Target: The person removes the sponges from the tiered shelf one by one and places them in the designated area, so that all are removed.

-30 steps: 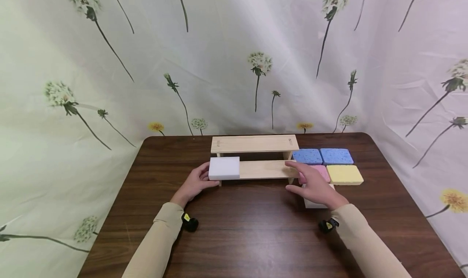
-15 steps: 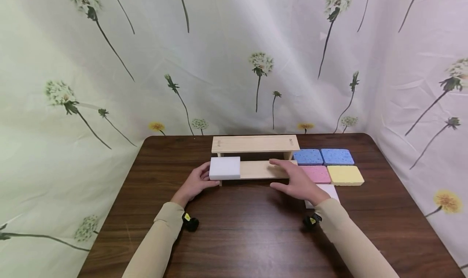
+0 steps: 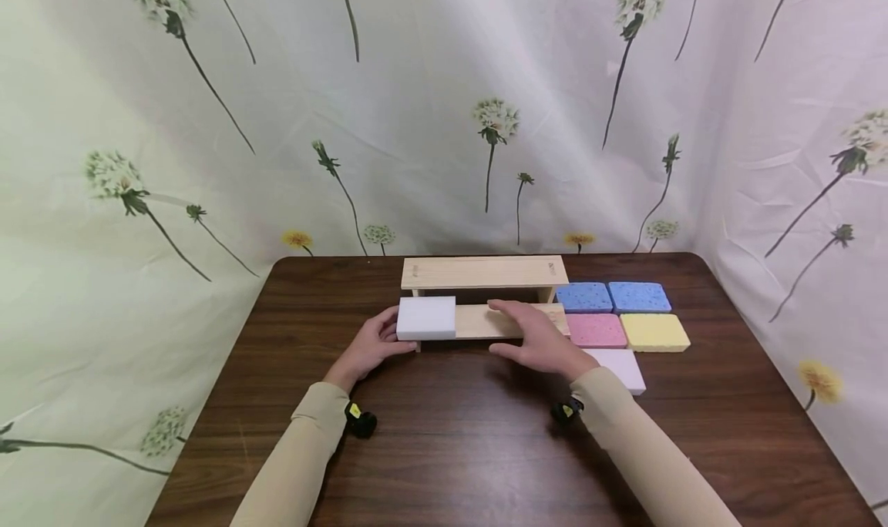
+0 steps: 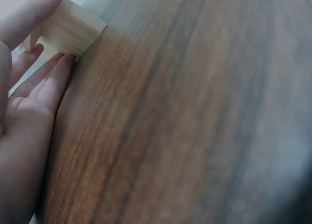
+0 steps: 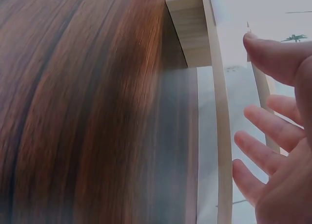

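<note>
My left hand [image 3: 371, 347] is at the left end of a pale wooden two-tier rack [image 3: 483, 273], thumb at the front and fingers against the end. In the left wrist view, the fingers touch a wooden leg [image 4: 73, 29] of the rack and are fairly straight. Beside that hand, a white rectangular sponge [image 3: 426, 317] lies flat on the left part of the lower tier. My right hand [image 3: 537, 342] hovers over the lower tier's middle to right part, thumb and fingers spread apart. Nothing is between the right fingers [image 5: 261, 151] in the right wrist view.
Right of the rack, two blue sponges [image 3: 640, 297] lie on the brown table [image 3: 444, 450]. In front of them are a pink sponge [image 3: 598, 330] and a yellow sponge [image 3: 655, 332], then a second white sponge [image 3: 620, 369]. A flower-printed curtain [image 3: 416, 126] hangs behind.
My right hand has moved left along the lower tier from its right end, uncovering more of the pink and second white sponges. The left hand and the sponge beside it stay put.
</note>
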### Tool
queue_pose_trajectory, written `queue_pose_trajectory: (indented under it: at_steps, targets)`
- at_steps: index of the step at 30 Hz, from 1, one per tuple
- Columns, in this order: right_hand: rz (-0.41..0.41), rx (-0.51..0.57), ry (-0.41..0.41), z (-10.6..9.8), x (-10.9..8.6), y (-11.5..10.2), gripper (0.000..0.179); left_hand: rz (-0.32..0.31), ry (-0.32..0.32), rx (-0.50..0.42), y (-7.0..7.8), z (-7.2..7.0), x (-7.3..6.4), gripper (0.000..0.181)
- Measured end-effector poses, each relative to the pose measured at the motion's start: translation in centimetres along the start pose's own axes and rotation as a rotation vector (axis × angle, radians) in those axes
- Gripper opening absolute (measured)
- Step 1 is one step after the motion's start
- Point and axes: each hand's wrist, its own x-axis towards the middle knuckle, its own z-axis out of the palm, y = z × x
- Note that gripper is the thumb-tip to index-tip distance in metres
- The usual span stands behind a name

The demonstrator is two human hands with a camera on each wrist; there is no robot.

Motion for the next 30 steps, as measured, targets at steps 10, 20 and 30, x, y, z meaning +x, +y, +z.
queue_pose_trajectory:
  at_steps: [10, 20, 30]
  targets:
    - [0.011, -0.005, -0.038, 0.8, 2.1, -0.9, 0.077, -0.003, 0.000, -0.006, 0.1, 0.1, 0.1, 0.083]
    - [0.025, -0.039, -0.086, 1.7, 3.7, -1.5, 0.080, 0.000, -0.002, -0.006, 0.1, 0.1, 0.2, 0.084]
    - [0.039, -0.034, -0.109, 2.3, 4.8, -2.5, 0.085, -0.008, 0.003, -0.003, 0.2, 0.1, 0.0, 0.084]
